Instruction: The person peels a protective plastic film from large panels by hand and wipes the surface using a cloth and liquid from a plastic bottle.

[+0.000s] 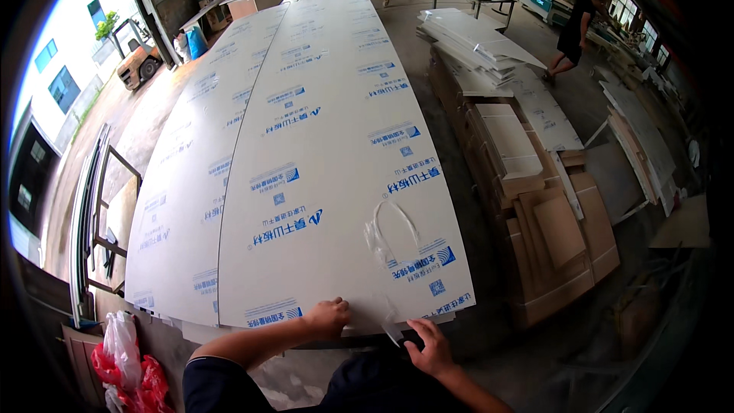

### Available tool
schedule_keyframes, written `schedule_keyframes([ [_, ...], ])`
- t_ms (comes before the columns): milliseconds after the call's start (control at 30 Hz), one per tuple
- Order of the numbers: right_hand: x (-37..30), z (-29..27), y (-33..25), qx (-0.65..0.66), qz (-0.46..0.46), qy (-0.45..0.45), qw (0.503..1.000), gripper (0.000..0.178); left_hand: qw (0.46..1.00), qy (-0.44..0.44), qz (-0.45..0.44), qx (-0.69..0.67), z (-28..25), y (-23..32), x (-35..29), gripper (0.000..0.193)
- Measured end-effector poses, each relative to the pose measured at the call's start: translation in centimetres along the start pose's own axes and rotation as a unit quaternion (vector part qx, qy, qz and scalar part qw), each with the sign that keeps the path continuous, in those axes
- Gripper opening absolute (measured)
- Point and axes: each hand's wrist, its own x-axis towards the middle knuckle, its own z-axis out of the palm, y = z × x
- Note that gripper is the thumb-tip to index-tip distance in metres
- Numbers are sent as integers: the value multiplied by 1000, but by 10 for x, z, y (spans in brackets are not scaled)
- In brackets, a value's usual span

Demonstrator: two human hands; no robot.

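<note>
Large white boards with blue print lie in front of me; the nearest board (344, 153) ends just ahead of my body. At its near edge, my left hand (327, 317) is closed with curled fingers, and whatever it may grip is hidden. My right hand (430, 346) is at the same edge farther right, thumb and fingers bent around the end of a thin pale strip (393, 333). Whether that strip is plastic or a blade is hard to tell. A loop of whitish plastic strapping (413, 223) rests on the board beyond my right hand.
Flattened brown cardboard (535, 256) is piled to the right, with white panels (478, 38) stacked farther back. A person (575, 30) in dark clothes stands at far right. Red and white plastic bags (130, 363) are at lower left, near a metal frame (107, 214). A forklift (139, 61) is outside.
</note>
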Motion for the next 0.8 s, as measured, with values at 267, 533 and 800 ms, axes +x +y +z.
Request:
schedule_keyframes([
  [267,-10,-49,42,5,35,0,999,45,995,94,6,16,10,9,-6,14],
  [533,-22,-124,123,93,65,-27,993,45,964,223,-125,70,35,37,-23,18],
  [800,-13,-282,234,45,104,-26,993,46,806,431,-407,3,4,111,95,29],
])
